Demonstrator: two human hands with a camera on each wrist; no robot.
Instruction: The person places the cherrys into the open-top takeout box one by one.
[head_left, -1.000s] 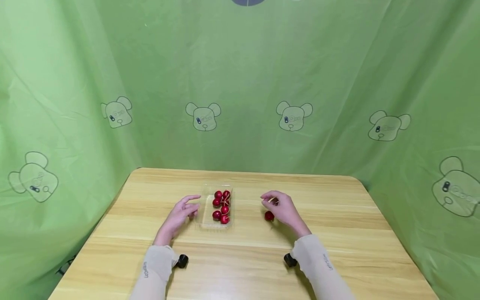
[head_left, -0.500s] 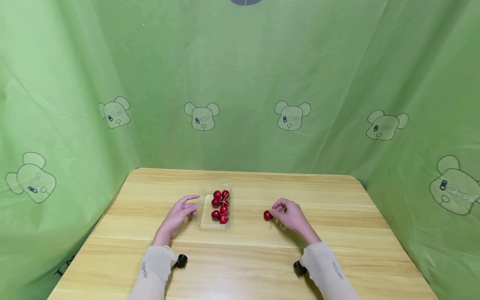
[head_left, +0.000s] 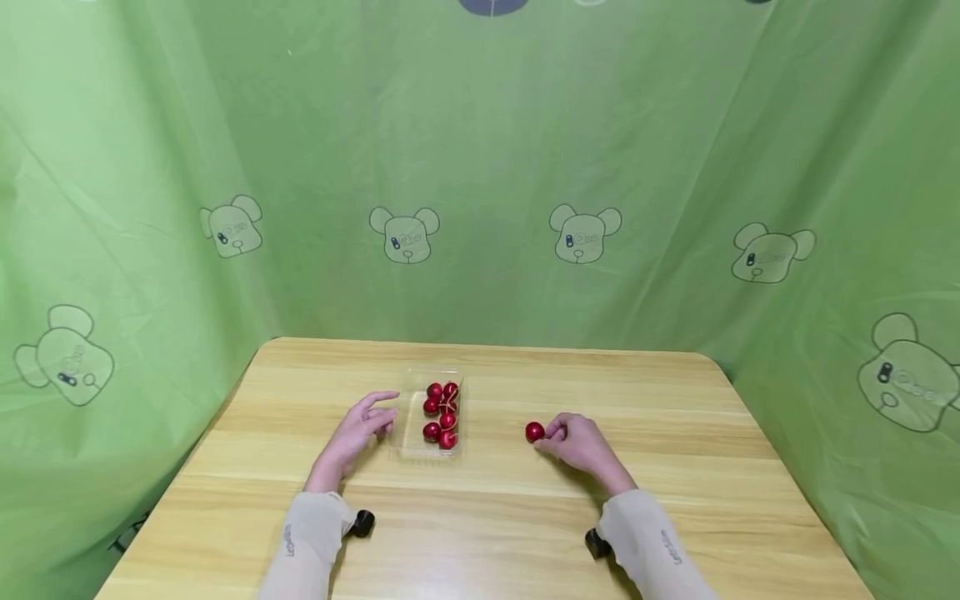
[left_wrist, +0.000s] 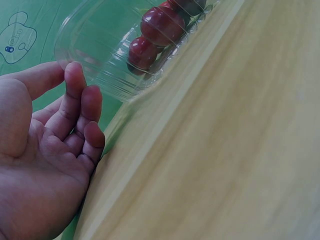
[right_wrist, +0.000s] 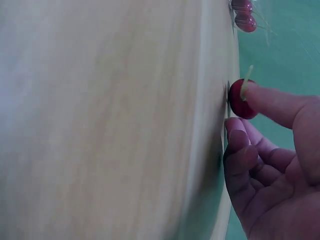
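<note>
A clear plastic box with several red cherries along its right side stands on the table. My left hand is at the left side of this box, fingers loosely bent, fingertips close to the wall; whether they touch it I cannot tell. To the right of the box, a single cherry sits on the wood. My right hand has thumb and forefinger at that cherry and pinches it. Seen from the right wrist, the thumb presses beside the green stem, while the other fingers curl below.
The pale wooden table has rounded far corners. A green curtain with bear-head prints hangs behind and on both sides. Each sleeve carries a small black camera at the wrist.
My right hand has come down beside the single cherry, and its thumb and forefinger now hold it. The cherry has turned, its stem no longer showing in the head view. My left hand stays put.
</note>
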